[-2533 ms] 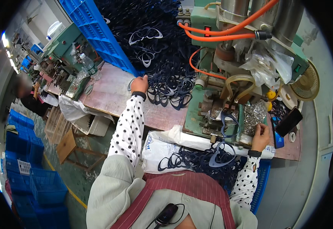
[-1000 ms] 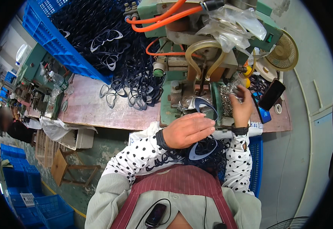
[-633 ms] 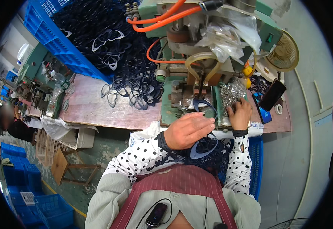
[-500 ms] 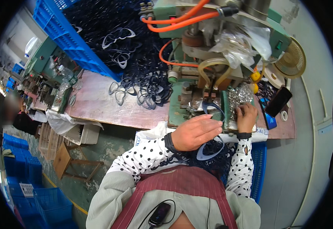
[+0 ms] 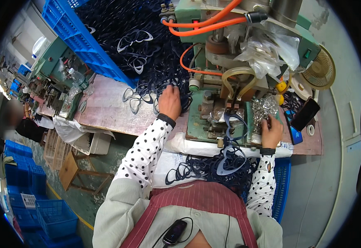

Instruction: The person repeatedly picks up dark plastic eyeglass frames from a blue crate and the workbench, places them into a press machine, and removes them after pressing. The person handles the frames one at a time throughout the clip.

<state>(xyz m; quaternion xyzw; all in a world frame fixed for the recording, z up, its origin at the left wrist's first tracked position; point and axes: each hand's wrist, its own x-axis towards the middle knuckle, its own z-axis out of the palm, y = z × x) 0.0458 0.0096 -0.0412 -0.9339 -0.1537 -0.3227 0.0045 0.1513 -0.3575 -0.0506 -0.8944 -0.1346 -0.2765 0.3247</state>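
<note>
Flanking the green press (image 5: 194,120), both hands show on my remote feed. Left of the press, the left hand (image 5: 170,103) rests at the near edge of the navy strap heap (image 5: 155,53), fingers bent close together; whether they grip a strap I cannot tell. At the press's right side, the right hand (image 5: 272,131) touches the small metal pieces (image 5: 261,108), thumb and fingers narrow; I cannot make out a held piece. One looped strap (image 5: 221,167) hangs at the press's front, its long axis running from there toward the apron (image 5: 197,200). It lies leftward of the right fingers, and the right hand is nearer to it.
</note>
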